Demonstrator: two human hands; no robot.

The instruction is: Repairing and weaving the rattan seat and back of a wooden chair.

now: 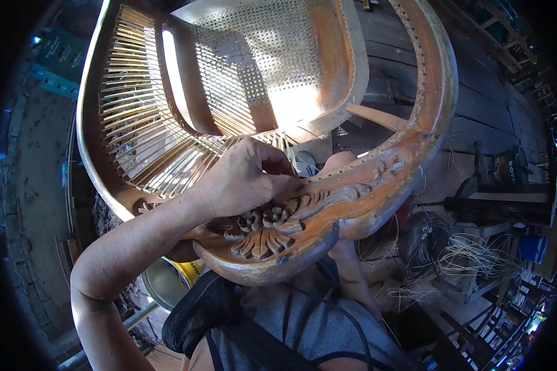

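Observation:
A wooden chair frame (438, 74) with a row of small holes lies across my lap, its carved crest (263, 243) nearest me. Pale cane strands (130, 114) run side by side over its left opening. Beyond them is a woven cane panel (254, 37) with an open mesh. My left hand (244, 176) is closed at the inner edge of the carved rail, thumb and forefinger pressed together; what they pinch is hidden. Loose strand ends stand up just behind it. My right forearm (351, 275) goes under the rail, and the fingers of that hand cannot be made out.
A yellow bucket (190, 272) stands under the frame at the left. On the right lie a tangle of loose cane (473, 256) and a dark bundle (423, 236), with a blue container (532, 248) beyond. Plank flooring (476, 93) extends to the far right.

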